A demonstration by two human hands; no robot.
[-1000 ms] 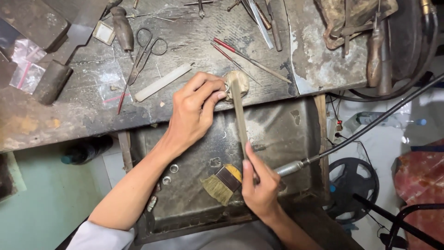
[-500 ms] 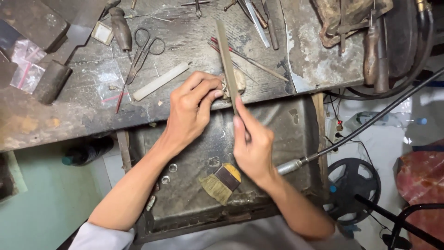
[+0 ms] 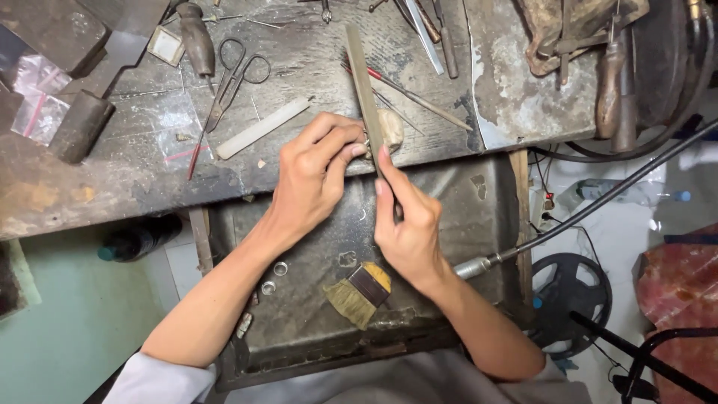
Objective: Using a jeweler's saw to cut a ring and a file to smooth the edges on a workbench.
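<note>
The left hand (image 3: 318,176) lies at the desk's (image 3: 112,187) front edge, fingers curled and pressed together, pinching a small metal piece (image 3: 366,141) against a pale wooden peg (image 3: 390,127); the piece is too small to make out. The right hand (image 3: 407,217), just beside it on the near side, is closed around the lower end of one long flat file (image 3: 364,86), forefinger stretched along the blade. The file runs away from that hand across the desk, its middle resting on the metal piece at the left hand's fingertips.

Beyond the left hand, to its outer side, lie one pale flat stick (image 3: 262,127), one pair of scissors (image 3: 235,75) and one thin red-tipped pick (image 3: 196,153). Farther the same way sit one dark hammer (image 3: 93,97) and two small clear bags (image 3: 37,97). Past the file's far end, one slim red-handled needle file (image 3: 407,91) lies aslant, touching nothing the hands hold.

Below both hands hangs a dark catch tray (image 3: 479,224). In it, near the right wrist, lies one short brush (image 3: 359,292) with tan bristles; near the left forearm lie two small rings (image 3: 274,277). One flexible shaft tool (image 3: 568,221) comes in from the right hand's outer side, its metal tip close to the right wrist.
</note>
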